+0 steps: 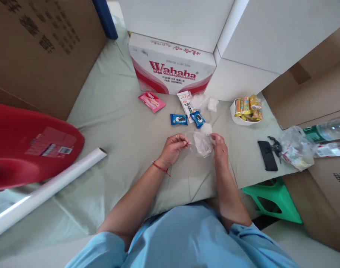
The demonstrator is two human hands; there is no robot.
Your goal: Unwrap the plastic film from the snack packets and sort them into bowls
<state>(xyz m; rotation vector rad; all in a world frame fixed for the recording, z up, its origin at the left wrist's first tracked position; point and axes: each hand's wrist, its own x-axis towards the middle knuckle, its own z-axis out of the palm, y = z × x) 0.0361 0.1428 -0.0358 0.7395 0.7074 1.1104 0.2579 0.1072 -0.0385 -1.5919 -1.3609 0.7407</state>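
My left hand (174,147) and my right hand (220,149) each pinch one side of a small clear plastic bag (202,143), held just above the pale green cloth (116,123). Both hands have their fingers closed on the bag's edges. A red string circles my left wrist. Just beyond the bag lie two blue biscuit packets (178,119) (198,119), a white and orange tube-shaped packet (186,104), crumpled white plastic (205,101) and a pink wafer packet (152,101).
A white bowl of yellow sweets (246,109) sits right of the packets. A black phone (267,155), keys and a filled clear bag (296,149) lie further right. A Wahaha box (171,67) stands behind. A red plastic seat (27,145), white roll (47,190), green stool (273,199) and cardboard boxes surround.
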